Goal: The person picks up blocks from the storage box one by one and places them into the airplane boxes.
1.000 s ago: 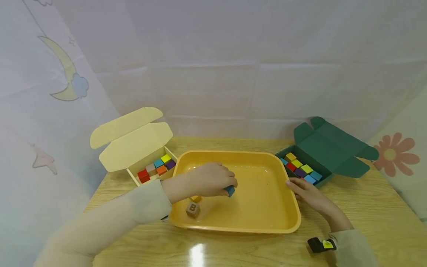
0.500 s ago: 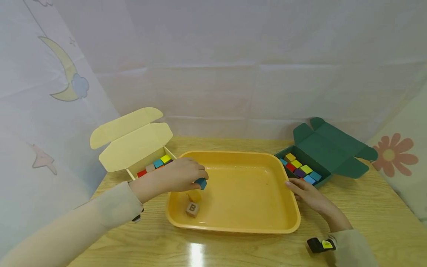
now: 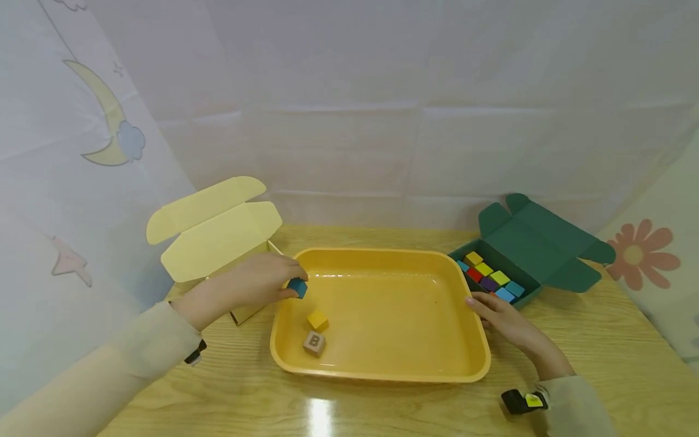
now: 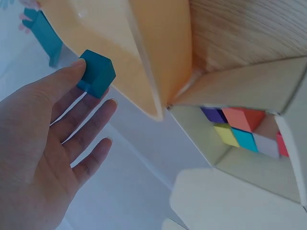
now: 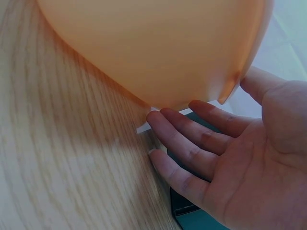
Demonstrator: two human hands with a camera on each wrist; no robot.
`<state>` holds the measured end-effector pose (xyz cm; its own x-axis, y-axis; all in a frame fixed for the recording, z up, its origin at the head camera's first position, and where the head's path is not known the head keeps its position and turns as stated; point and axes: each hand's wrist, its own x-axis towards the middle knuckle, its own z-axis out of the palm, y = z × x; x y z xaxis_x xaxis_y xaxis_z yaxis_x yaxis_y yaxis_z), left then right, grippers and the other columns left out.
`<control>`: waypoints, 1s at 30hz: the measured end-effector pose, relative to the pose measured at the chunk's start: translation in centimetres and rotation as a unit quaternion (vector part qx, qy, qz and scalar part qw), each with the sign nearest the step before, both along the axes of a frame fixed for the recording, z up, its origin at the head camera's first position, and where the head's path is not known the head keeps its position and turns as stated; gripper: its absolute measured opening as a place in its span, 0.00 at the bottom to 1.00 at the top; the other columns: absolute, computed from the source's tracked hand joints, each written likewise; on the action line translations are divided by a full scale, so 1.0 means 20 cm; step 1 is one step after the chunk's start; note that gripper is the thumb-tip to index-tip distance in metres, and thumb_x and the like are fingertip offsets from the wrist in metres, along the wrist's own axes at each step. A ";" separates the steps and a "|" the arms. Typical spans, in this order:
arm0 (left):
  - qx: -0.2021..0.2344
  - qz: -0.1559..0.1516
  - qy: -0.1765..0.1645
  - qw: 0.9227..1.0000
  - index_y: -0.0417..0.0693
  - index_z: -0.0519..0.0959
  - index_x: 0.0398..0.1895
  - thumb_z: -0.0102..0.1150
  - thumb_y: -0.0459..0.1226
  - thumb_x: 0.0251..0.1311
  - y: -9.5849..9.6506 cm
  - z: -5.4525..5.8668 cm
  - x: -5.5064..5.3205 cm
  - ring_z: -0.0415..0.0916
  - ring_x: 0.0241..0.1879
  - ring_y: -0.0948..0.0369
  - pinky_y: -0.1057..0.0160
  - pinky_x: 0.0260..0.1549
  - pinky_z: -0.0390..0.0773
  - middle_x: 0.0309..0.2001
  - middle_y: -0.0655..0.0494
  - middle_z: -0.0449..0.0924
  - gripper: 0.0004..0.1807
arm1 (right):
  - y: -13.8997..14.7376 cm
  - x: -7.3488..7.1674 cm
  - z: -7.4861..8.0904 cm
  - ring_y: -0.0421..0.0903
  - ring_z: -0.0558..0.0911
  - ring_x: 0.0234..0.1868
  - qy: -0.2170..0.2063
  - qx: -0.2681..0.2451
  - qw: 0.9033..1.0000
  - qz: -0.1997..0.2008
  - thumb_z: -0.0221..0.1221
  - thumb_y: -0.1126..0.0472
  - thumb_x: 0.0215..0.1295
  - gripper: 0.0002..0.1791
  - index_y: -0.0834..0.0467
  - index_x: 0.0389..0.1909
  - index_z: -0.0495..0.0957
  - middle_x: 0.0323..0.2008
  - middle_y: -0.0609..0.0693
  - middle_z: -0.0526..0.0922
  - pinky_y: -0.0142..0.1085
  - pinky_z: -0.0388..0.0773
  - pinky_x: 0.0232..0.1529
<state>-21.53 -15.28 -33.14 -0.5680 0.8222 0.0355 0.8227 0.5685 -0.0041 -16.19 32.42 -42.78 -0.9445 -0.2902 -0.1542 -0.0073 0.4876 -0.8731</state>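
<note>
My left hand (image 3: pixel 256 282) pinches a blue cube (image 3: pixel 297 287) between thumb and fingertips, over the left rim of the yellow plastic tray (image 3: pixel 393 315). In the left wrist view the cube (image 4: pixel 97 73) sits at the thumb tip while the other fingers extend loosely. Inside the tray lie a yellow cube (image 3: pixel 318 320) and a wooden block (image 3: pixel 314 343) marked B. My right hand (image 3: pixel 508 321) grips the tray's right side, thumb at the rim and fingers against the outer wall. The cream box (image 3: pixel 221 243), lid open, is partly hidden behind my left hand.
Several coloured cubes show inside the cream box in the left wrist view, among them a purple cube (image 4: pixel 214 115). At the back right, a green box (image 3: pixel 540 240) with its lid open holds several cubes. Everything stands on a wooden table (image 3: pixel 246 394) before a pale cloth backdrop.
My left hand has carried the blue cube left from over the tray's middle to its left rim, uncovering the yellow cube and covering the cream box's cubes. My right hand keeps its place.
</note>
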 end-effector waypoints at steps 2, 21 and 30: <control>0.007 0.022 -0.023 0.999 0.47 0.83 0.47 0.69 0.41 0.60 -0.04 0.01 -0.02 0.80 0.39 0.60 0.58 0.42 0.80 0.42 0.59 0.83 0.14 | 0.00 0.00 0.00 0.55 0.82 0.52 -0.001 -0.003 1.000 0.000 0.43 0.53 0.81 0.31 0.75 0.69 0.59 0.58 0.68 0.75 0.44 0.80 0.52; -0.049 0.184 -0.092 0.977 0.45 0.82 0.41 0.69 0.39 0.59 -0.32 -0.03 -0.11 0.77 0.32 0.61 0.55 0.36 0.81 0.35 0.59 0.82 0.10 | 0.00 0.00 0.01 0.44 0.84 0.47 0.002 -0.026 1.000 0.008 0.44 0.53 0.81 0.31 0.77 0.68 0.58 0.57 0.70 0.75 0.39 0.82 0.49; -0.063 0.216 -0.094 0.970 0.45 0.85 0.32 0.73 0.38 0.55 -0.32 -0.12 -0.13 0.75 0.28 0.61 0.55 0.30 0.80 0.29 0.56 0.82 0.07 | 0.00 0.00 0.00 0.48 0.84 0.50 -0.002 -0.014 1.000 0.003 0.43 0.53 0.81 0.32 0.76 0.69 0.57 0.59 0.71 0.74 0.41 0.81 0.50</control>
